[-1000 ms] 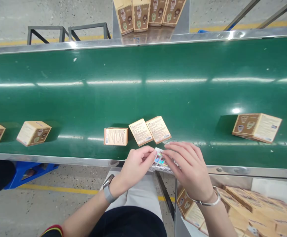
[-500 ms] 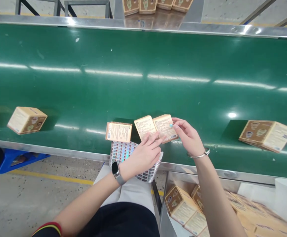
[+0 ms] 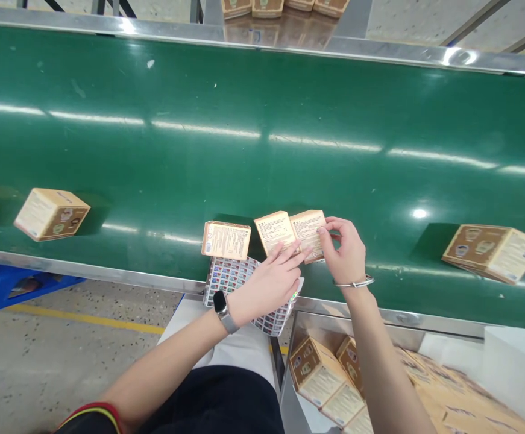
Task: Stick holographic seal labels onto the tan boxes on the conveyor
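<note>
My left hand [image 3: 273,286] lies with its fingers stretched out over the lower edges of two small brown and cream cartons, the middle carton [image 3: 273,229] and the right carton [image 3: 306,228]. Under that hand is a sheet of small shiny stickers [image 3: 228,276], partly hidden, overhanging the belt's near edge. My right hand [image 3: 346,250] is closed on the right carton's right edge, thumb on the printed face and the other fingers behind. Whatever lies under the thumb is hidden. Just left of these two stands another carton [image 3: 226,240], touched by neither hand.
The green conveyor belt [image 3: 226,163] runs across between metal rails. More cartons sit on it at the left [image 3: 52,214] and right [image 3: 492,253]. Below right, a bin holds many cartons [image 3: 319,371]. Several cartons [image 3: 266,7] stand beyond the far rail. A blue stool [image 3: 27,286] is lower left.
My right hand has turned, its wrist shifting slightly left, and its thumb now presses on the carton's edge. The small teal sticker by the thumb no longer shows. The view has shifted slightly.
</note>
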Tool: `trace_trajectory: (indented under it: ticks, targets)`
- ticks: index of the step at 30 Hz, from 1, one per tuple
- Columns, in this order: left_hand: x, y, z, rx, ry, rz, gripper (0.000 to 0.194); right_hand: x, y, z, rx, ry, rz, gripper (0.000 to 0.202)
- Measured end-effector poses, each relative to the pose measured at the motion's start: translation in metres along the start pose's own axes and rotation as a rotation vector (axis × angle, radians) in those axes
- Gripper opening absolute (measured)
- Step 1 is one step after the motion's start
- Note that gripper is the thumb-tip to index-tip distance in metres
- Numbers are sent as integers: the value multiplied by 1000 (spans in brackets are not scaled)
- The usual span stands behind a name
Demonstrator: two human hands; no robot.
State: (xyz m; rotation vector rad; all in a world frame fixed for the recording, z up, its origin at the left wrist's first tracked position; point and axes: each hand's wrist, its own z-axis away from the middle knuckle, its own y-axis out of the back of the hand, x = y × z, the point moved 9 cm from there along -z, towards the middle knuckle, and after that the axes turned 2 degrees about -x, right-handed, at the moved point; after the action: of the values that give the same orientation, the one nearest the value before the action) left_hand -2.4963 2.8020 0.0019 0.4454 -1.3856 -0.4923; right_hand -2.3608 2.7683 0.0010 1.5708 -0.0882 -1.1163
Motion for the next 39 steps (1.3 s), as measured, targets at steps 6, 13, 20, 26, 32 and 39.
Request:
trace_trajectory:
  ticks: [6, 13, 20, 26, 32, 39]
  targets:
    - [16, -1, -6, -17, -61, -3, 32, 29, 28, 4, 241, -171, 19, 46]
    - [-27, 57, 53, 77, 48, 64, 28, -38, 4, 3, -331, 445, 409, 92]
    - [-79, 67, 64, -61, 72, -20, 29, -51, -46, 14, -533, 627, 672, 108]
    - [-82, 56, 81, 217, 440, 129, 29, -54, -41, 41, -331, 442, 656, 113]
    - [-77, 82, 141, 427, 604, 390, 26, -81, -95, 37, -401, 326, 405, 117]
    - [-74, 90, 162, 341, 685, 846, 32, -116, -133, 10, -533, 388, 49, 104]
